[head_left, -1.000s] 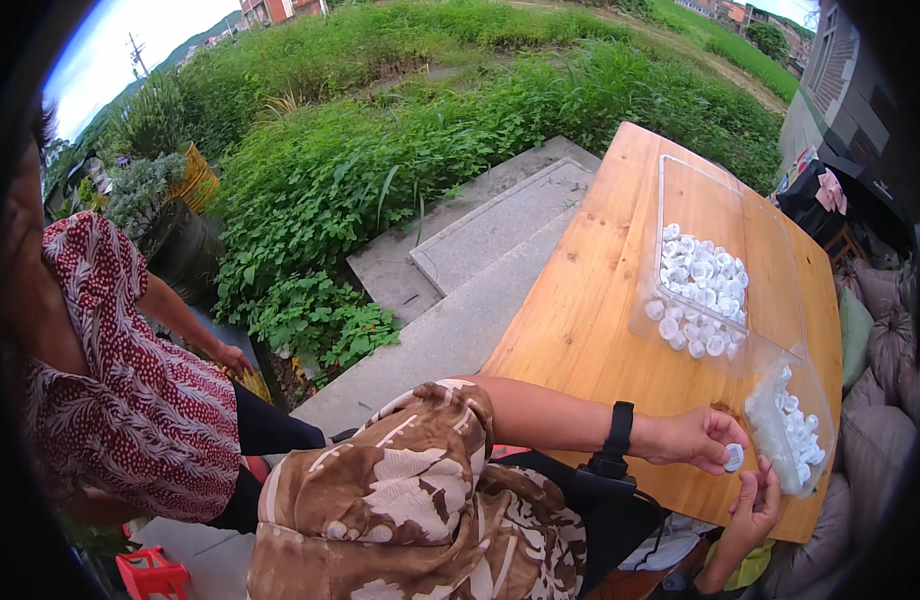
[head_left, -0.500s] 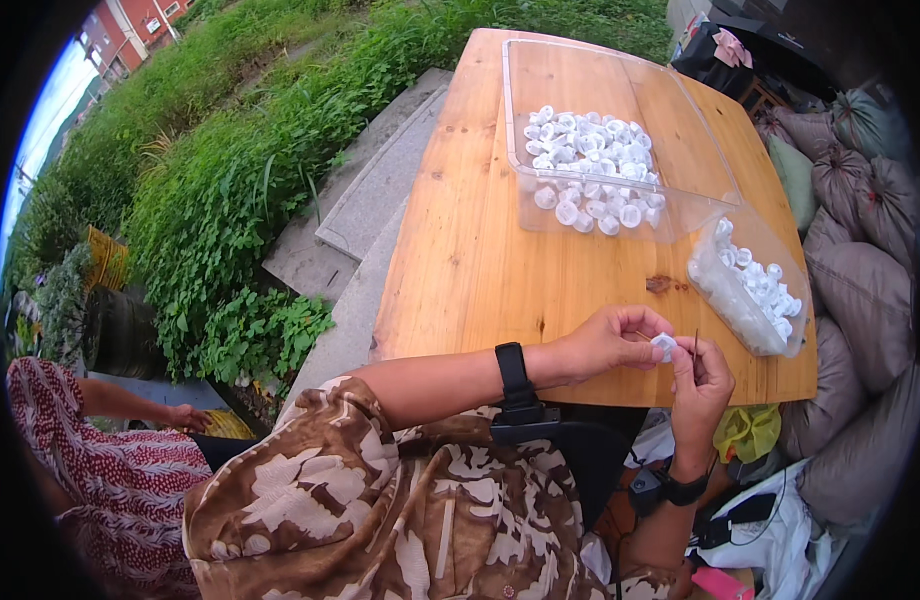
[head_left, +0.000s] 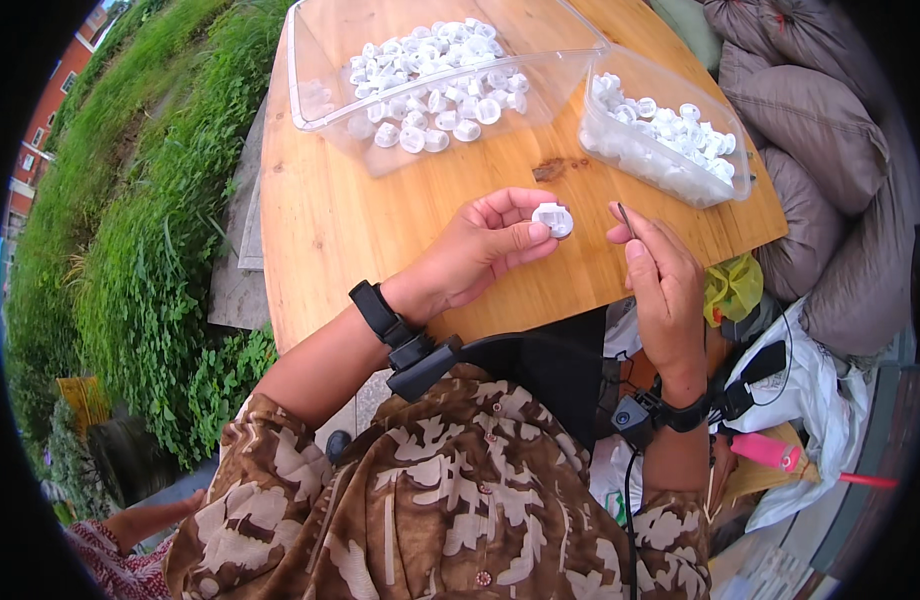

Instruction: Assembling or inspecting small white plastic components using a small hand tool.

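Note:
Between the thumb and fingers of my left hand is a small round white plastic part, with a rectangular raised piece on its face. My right hand pinches a thin dark pointed tool whose exact kind I cannot make out. The tool's tip points up and stands apart from the white part. Both hands are over the near edge of the wooden table. Beyond them, a large clear plastic box holds many similar white parts. A smaller clear tub on the right holds more white pieces.
Stuffed grey-brown sacks crowd the table's right side. A yellow bag, white plastic sacking and a pink cylinder lie below on the right. At lower left, another person's arm shows. Green plants grow on the left.
My hands have drawn apart; the dark tool is now away from the white part, which my left hand holds face-up to view. The head view has tilted down and shifted right.

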`<state>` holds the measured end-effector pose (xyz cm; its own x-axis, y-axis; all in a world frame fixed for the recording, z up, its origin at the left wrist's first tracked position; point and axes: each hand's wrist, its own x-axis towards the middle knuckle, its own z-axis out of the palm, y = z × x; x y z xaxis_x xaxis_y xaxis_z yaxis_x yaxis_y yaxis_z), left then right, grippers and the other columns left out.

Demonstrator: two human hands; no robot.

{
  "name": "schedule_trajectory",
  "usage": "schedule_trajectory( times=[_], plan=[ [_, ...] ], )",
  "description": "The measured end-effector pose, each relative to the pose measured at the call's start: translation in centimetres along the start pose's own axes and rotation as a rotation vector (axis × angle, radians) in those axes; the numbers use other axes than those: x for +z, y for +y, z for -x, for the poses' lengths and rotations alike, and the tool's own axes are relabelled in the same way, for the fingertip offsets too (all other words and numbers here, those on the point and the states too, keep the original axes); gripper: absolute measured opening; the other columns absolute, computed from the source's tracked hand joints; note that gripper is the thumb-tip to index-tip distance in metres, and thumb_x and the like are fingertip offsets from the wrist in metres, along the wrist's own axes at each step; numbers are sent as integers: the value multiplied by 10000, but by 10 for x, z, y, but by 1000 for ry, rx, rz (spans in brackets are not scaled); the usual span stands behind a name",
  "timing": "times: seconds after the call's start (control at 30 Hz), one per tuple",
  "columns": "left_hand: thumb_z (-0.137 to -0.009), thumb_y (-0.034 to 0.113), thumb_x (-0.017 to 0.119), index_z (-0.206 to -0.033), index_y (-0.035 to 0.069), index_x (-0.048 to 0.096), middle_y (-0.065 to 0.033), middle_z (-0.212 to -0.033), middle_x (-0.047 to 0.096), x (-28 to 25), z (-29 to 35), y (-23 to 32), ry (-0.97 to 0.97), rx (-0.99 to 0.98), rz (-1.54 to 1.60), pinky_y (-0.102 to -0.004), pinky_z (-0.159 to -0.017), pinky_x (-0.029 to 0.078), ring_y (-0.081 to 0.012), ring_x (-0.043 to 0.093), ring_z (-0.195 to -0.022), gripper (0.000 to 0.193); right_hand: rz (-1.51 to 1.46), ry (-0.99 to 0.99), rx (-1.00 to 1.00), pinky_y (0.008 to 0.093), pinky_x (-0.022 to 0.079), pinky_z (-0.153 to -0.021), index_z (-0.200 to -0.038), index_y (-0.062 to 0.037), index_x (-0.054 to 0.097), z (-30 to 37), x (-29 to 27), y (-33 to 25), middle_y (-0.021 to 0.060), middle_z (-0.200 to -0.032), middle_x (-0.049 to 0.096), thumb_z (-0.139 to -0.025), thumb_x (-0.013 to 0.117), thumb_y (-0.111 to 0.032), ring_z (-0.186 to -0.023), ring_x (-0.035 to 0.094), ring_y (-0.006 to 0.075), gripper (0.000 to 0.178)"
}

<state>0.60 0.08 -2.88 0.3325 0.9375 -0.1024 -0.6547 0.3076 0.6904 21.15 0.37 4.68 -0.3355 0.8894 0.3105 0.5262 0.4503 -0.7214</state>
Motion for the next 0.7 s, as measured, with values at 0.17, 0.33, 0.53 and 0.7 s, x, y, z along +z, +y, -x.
schedule_trajectory(
  times=[0.17, 0.33, 0.53, 0.7],
  plan=[
    [-873, 14, 599, -1176, 58, 547, -85, -1192, 588, -4, 3, 0, -31, 26, 43, -269, -919, 507, -155, 586, -1075, 310, -2, -51, -35, 324, 472, -621, -1120, -14, 611, 17, 11, 0, 144, -845, 626, -844, 543, 28, -694, 612, 262, 287],
    [-865, 11, 609, -1155, 64, 551, -81, -1188, 590, -3, 2, 0, -29, 24, -14, -282, -919, 507, -157, 589, -1066, 301, 17, -39, -4, 333, 471, -574, -1104, -40, 626, 22, 19, -5, 138, -807, 616, -805, 551, 85, -652, 607, 276, 333],
    [-855, 7, 623, -1135, 59, 558, -71, -1168, 597, -2, 6, 2, -3, 90, -87, -292, -922, 501, -149, 594, -1046, 292, 132, 22, -160, 369, 471, -591, -1078, -44, 634, 17, 23, -11, 148, -781, 588, -800, 547, 90, -688, 597, 328, 320],
    [-850, 1, 630, -1133, 51, 559, -46, -1129, 603, -4, 2, -3, 18, 53, -84, -283, -923, 496, -137, 591, -1037, 296, 126, 40, -49, 374, 464, -606, -1077, -19, 629, 16, 19, -14, 165, -791, 600, -811, 545, 76, -695, 613, 308, 295]
  ],
)
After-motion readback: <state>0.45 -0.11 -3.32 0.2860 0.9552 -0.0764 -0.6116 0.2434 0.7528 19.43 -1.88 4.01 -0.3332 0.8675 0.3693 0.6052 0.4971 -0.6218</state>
